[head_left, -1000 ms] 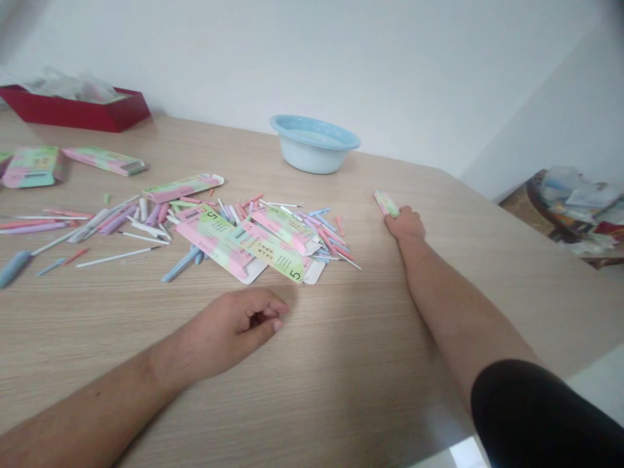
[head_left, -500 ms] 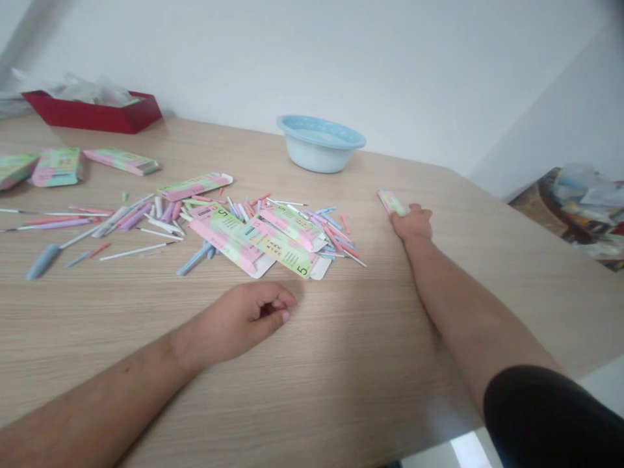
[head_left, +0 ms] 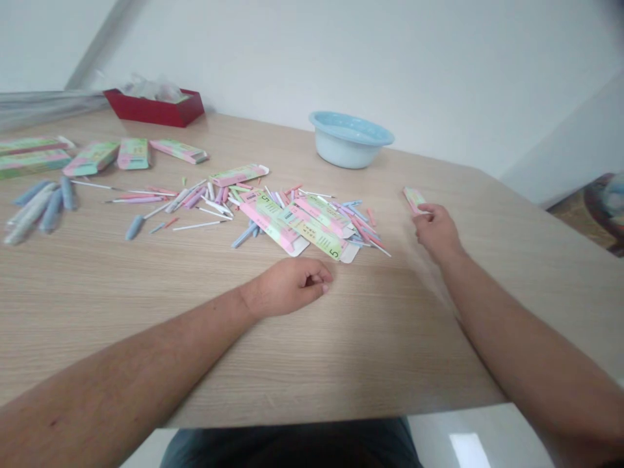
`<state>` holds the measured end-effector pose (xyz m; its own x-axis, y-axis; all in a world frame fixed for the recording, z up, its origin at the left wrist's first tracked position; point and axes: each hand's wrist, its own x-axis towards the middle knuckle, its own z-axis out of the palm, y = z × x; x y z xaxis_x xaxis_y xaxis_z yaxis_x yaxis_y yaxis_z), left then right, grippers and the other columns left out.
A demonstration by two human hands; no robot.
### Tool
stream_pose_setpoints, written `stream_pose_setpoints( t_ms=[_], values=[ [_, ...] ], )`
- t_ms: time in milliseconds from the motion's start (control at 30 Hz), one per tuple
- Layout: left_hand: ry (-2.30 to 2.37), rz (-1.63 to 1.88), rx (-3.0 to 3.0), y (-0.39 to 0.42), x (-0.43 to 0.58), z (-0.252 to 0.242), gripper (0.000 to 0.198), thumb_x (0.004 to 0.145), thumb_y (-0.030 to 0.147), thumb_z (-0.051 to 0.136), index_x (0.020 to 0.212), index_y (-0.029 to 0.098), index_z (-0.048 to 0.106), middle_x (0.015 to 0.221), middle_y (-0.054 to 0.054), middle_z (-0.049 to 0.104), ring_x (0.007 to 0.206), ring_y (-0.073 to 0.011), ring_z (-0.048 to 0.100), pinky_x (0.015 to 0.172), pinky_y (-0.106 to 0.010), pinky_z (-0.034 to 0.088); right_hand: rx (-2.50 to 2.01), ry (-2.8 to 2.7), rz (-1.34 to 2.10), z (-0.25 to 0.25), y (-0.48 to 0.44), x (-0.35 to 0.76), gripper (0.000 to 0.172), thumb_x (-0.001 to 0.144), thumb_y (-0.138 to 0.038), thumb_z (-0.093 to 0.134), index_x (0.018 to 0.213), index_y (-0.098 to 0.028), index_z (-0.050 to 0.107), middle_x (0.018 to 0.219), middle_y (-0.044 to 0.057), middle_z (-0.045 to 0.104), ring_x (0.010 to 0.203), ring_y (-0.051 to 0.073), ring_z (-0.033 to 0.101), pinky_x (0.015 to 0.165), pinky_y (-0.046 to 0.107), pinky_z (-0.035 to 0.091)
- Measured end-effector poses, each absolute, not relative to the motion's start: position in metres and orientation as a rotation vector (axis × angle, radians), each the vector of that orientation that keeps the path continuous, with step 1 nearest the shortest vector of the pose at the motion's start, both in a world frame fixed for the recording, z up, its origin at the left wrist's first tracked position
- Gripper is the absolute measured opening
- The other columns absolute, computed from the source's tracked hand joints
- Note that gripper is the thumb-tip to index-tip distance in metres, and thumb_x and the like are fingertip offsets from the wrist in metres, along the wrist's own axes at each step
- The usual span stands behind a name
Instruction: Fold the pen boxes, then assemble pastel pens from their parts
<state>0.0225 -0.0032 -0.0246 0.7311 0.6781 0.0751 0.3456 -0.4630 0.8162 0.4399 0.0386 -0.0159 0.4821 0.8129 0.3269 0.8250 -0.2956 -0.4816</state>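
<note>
My right hand (head_left: 437, 232) reaches far out on the table's right side. Its thumb and fingers close at the near end of a small pink-and-green box (head_left: 414, 197) lying there. My left hand (head_left: 292, 284) rests on the wood near the middle, fingers loosely curled in toward the thumb, nothing visible in them. Just beyond it lie several flat pink-and-green cartons, one marked 5 (head_left: 319, 235), their white end flaps open. Under and around them spread slim pastel tubes (head_left: 195, 197) and thin white sticks (head_left: 197, 225), some dark-tipped, which look like pen parts.
A light blue basin (head_left: 348, 153) stands at the back near the wall. At the back left is a red tray (head_left: 151, 111) with clear plastic bags. More cartons (head_left: 92, 159) and thick grey-blue pieces (head_left: 51, 211) lie on the left. The table's front edge (head_left: 292, 426) is near my lap.
The view has shifted left and down, showing more cartons and my lap. My right hand has drawn slightly back along the small box, fingers more curled. My left hand keeps its pose.
</note>
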Motion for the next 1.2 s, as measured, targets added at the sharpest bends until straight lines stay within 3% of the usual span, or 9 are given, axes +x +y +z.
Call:
stream_pose_setpoints(
  t_ms=[167,300,533,700,933,1200],
  values=[
    [0.753,0.51,2.098,-0.002,0.023,-0.024,0.016,0.099,0.03,0.07,0.107,0.02,0.079,0.083,0.0,0.077,0.074,-0.0167,0.068,0.07,-0.027,0.049,-1.855,-1.751,0.224,0.012,0.01,0.366,0.037,0.1,-0.043,0.068,0.131,-0.025,0.076,0.092,0.002,0.079,0.074,0.021,0.07,0.075,0.035,0.056],
    [0.737,0.522,2.095,-0.001,0.024,-0.024,0.017,0.1,0.029,0.068,0.109,0.02,0.078,0.086,-0.001,0.078,0.075,-0.0166,0.069,0.07,-0.028,0.049,-1.57,-2.087,0.183,0.015,-0.003,0.331,0.032,0.096,-0.034,0.071,0.125,-0.022,0.08,0.102,0.007,0.081,0.082,0.025,0.07,0.085,0.042,0.058],
    [0.728,0.521,2.119,-0.002,0.023,-0.024,0.017,0.1,0.028,0.067,0.108,0.018,0.078,0.085,-0.001,0.079,0.074,-0.0169,0.069,0.07,-0.029,0.049,-1.314,-2.357,0.009,-0.023,-0.002,0.342,0.029,0.089,-0.013,0.068,0.112,-0.026,0.081,0.112,0.011,0.078,0.111,0.033,0.072,0.106,0.052,0.061],
    [0.741,0.514,2.151,-0.002,0.02,-0.022,0.018,0.1,0.03,0.066,0.107,0.018,0.078,0.083,0.0,0.078,0.071,-0.0155,0.068,0.069,-0.028,0.048,-1.271,-2.396,-0.061,-0.036,0.001,0.342,0.024,0.097,-0.016,0.071,0.117,-0.021,0.082,0.117,0.016,0.076,0.116,0.034,0.073,0.107,0.053,0.064],
    [0.741,0.517,2.207,-0.004,0.018,-0.019,0.02,0.101,0.03,0.065,0.108,0.017,0.079,0.079,0.001,0.076,0.067,-0.0139,0.066,0.067,-0.026,0.048,-1.15,-2.375,-0.137,-0.046,0.008,0.329,0.023,0.096,-0.006,0.069,0.105,-0.022,0.083,0.108,0.012,0.075,0.104,0.028,0.075,0.1,0.044,0.067],
    [0.745,0.516,2.205,-0.005,0.019,-0.016,0.018,0.1,0.028,0.066,0.108,0.018,0.08,0.082,0.0,0.078,0.069,-0.0145,0.069,0.068,-0.026,0.049,-1.052,-2.205,-0.218,-0.04,0.003,0.319,0.023,0.097,-0.005,0.065,0.103,-0.024,0.075,0.11,0.01,0.078,0.109,0.026,0.078,0.106,0.045,0.066]
  ],
)
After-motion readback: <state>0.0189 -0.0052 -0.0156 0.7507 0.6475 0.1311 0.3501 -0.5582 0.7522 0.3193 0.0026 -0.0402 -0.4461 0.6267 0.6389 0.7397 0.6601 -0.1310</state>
